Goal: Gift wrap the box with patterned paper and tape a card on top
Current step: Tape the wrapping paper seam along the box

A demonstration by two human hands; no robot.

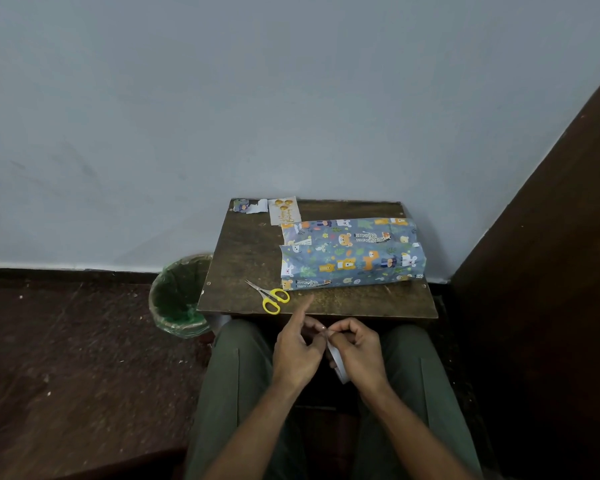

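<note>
The box [352,254], wrapped in blue paper with cartoon animals, lies lengthwise on the small wooden table [246,251]; the paper's seam runs along its top. A white birthday card [284,211] with gold balloons lies at the table's far edge, left of the box. Below the table's front edge, over my lap, my right hand [359,351] grips a roll of clear tape [336,363]. My left hand [297,348] pinches the tape's free end at the roll, its index finger pointing up toward the box.
Yellow-handled scissors [269,296] lie near the table's front left. A scrap of wrapping paper [250,205] sits at the far left corner. A bin with a green liner [181,296] stands on the floor left of the table. A dark wooden panel [551,254] rises on the right.
</note>
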